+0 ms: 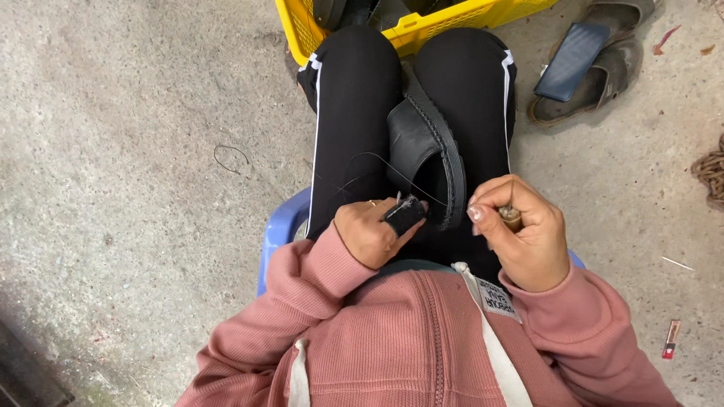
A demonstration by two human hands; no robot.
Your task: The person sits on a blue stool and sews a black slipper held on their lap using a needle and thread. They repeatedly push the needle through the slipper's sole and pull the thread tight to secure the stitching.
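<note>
A loose loop of thread (231, 158) lies on the concrete floor (113, 151) at the left. The left hand (369, 234), its thumb wrapped in black, pinches the heel of a black shoe (426, 147) wedged between the knees. A yellow crate (407, 26) above holds dark items, unclear which. The right hand (524, 234) is fisted around a wooden-handled tool (511, 217). Sandals (603, 71) carry a dark wallet (572, 60).

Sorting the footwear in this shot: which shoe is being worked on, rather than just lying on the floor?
The black shoe wedged between the person's knees, with both hands at its near end. The brown sandals lie untouched on the concrete at upper right.
</note>
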